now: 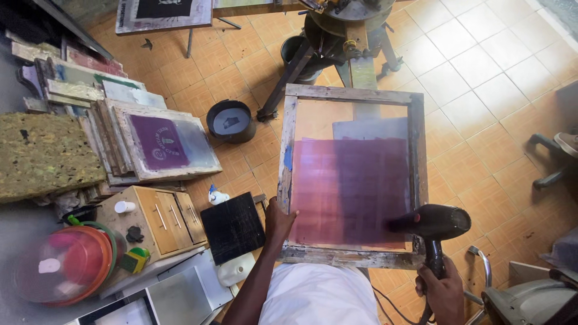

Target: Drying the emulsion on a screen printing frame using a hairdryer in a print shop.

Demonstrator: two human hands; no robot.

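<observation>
Both hands were busy: the left hand [279,221] gripped the screen frame [288,150] at its lower left edge. The right hand [442,290] had its fingers wrapped around a black dryer [435,223] aimed at the purple mesh [352,189].

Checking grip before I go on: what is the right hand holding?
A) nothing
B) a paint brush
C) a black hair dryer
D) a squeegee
C: the right hand grips the handle of a black hair dryer aimed at the purple mesh of the wooden screen frame, which the left hand steadies.
</observation>
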